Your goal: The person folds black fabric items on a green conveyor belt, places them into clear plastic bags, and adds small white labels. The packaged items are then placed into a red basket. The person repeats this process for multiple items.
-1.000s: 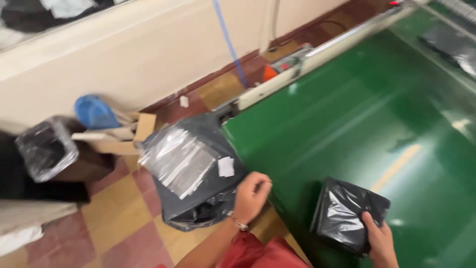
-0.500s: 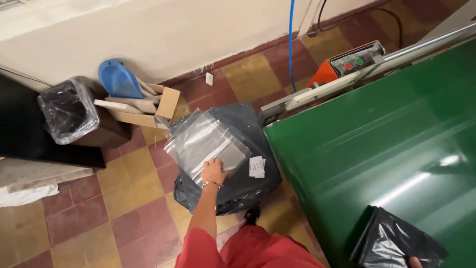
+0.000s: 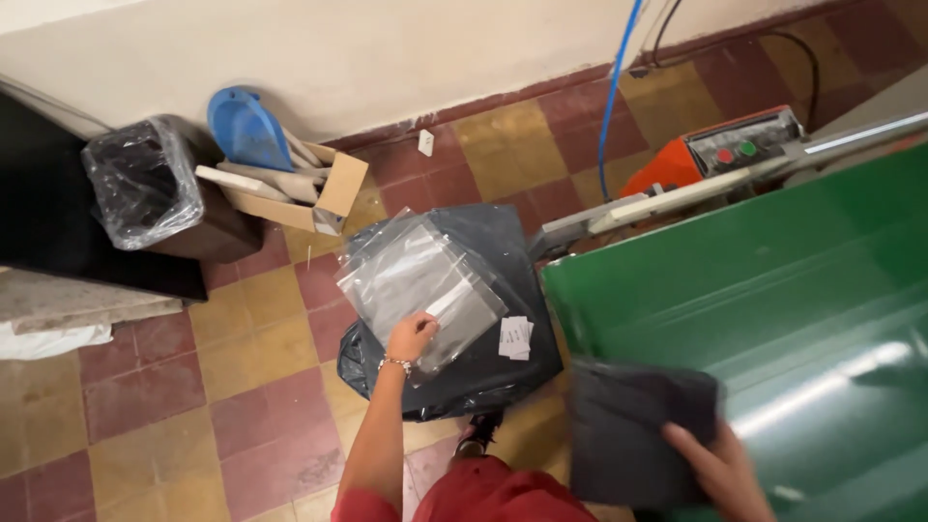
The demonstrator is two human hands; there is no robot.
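The left hand (image 3: 413, 335) is closed on the near edge of a stack of clear bags (image 3: 418, 282), fingers curled over the plastic. A thin bracelet (image 3: 394, 364) circles that wrist. The clear bags lie flat on top of a big black sack (image 3: 483, 372) that stands on the tiled floor (image 3: 164, 416), just beside the left end of the green surface (image 3: 773, 290). A small white label (image 3: 515, 337) sticks to the sack, right of the clear bags.

The right hand (image 3: 720, 471) grips a dark grey folded bag (image 3: 633, 430) by its right side, holding it over the near left corner of the surface; the bag is blurred.

Beyond the sack, by the wall, a cardboard box (image 3: 300, 193) holds pale sticks and a blue dustpan (image 3: 246, 130). Left of it stands a bin (image 3: 145, 184) lined with clear plastic. At the far left end of the surface sits an orange control box (image 3: 715, 159) with a red and a green button, and a blue hose (image 3: 614, 87) runs down the wall to the floor behind it.
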